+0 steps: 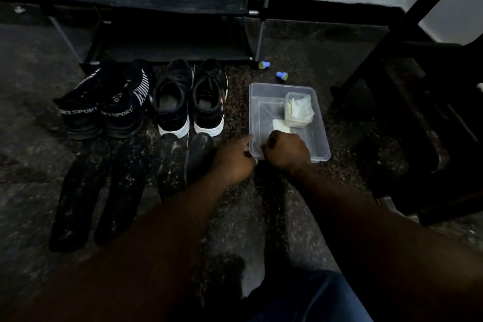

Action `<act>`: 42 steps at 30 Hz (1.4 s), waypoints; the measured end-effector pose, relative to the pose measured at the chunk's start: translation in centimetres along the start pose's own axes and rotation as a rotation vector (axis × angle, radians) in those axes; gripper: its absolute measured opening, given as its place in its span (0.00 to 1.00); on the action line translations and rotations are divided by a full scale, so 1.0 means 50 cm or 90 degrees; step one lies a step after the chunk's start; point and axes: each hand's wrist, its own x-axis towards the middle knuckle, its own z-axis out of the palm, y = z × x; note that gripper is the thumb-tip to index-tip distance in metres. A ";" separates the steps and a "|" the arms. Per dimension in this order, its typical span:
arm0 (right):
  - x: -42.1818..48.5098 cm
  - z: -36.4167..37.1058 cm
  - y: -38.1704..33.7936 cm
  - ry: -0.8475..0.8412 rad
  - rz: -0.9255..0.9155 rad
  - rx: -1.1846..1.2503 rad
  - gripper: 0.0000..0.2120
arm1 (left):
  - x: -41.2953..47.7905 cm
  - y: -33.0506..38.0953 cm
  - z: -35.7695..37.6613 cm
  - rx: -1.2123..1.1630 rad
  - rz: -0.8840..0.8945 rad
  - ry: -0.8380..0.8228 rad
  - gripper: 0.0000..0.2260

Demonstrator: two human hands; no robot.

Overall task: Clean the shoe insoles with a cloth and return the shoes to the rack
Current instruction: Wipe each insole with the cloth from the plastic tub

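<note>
Two black pairs stood toes toward the rack (146,0): knit SPORT shoes (104,104) left, white-soled sneakers (188,102) right. Four dusty black insoles (125,191) lay flat in a row on the floor (34,165), just behind the heels. White cloth (300,108) sat crumpled in a clear tub (324,138).

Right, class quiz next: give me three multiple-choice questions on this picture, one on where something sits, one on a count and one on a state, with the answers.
1. Where is the clear tub?
A) right of the shoes
B) on a rack shelf
C) on a chair

2. How many insoles lie on the floor?
A) two
B) four
C) six

3. The insoles are:
A) inside the shoes
B) stacked in the tub
C) out, flat on the floor

Answers:
1 A: the tub sits on the floor to the right of both pairs.
2 B: four lie in a row.
3 C: all lie on the floor in front of the shoes.
</note>
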 end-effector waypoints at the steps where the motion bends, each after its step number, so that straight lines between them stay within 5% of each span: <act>1: 0.001 0.002 0.000 0.001 0.000 -0.002 0.17 | -0.003 0.003 0.005 -0.003 0.007 0.002 0.25; 4: 0.008 -0.003 0.004 -0.001 0.013 -0.013 0.16 | -0.011 0.008 0.016 -0.004 0.033 0.012 0.16; 17: 0.148 -0.097 0.029 0.136 0.118 -0.079 0.15 | 0.028 0.004 0.024 -0.017 0.015 0.044 0.23; 27: 0.223 -0.100 0.052 0.013 0.045 -0.197 0.13 | 0.048 0.016 0.027 -0.016 0.014 0.060 0.21; 42: 0.237 -0.094 0.064 0.051 0.091 -0.174 0.07 | 0.051 0.007 0.037 -0.037 0.019 0.060 0.18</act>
